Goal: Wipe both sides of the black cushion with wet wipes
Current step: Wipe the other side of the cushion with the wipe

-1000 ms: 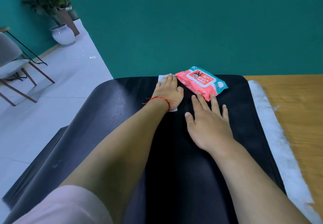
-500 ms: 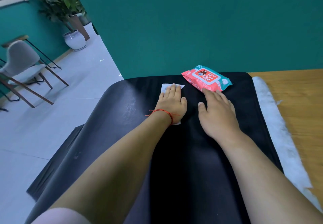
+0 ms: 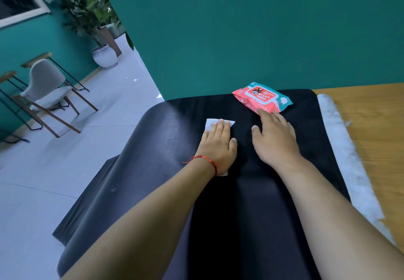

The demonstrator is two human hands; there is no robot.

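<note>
The black cushion (image 3: 251, 203) lies flat across the wooden table and droops over its left edge. My left hand (image 3: 218, 146), with a red string at the wrist, presses flat on a white wet wipe (image 3: 211, 123) whose corners show past the fingertips and under the wrist. My right hand (image 3: 274, 137) rests palm down on the cushion beside it, fingers spread, fingertips touching the near edge of the pink and teal wipes pack (image 3: 262, 97) at the cushion's far end.
A strip of white padding (image 3: 345, 148) runs along the cushion's right side on the wooden table (image 3: 376, 126). A teal wall stands right behind the table. To the left, over the floor, are a grey chair (image 3: 47, 87) and a potted plant (image 3: 103, 56).
My left hand has slid the wipe back toward me along the cushion. My right hand has stayed near the pack, and my head has lifted.
</note>
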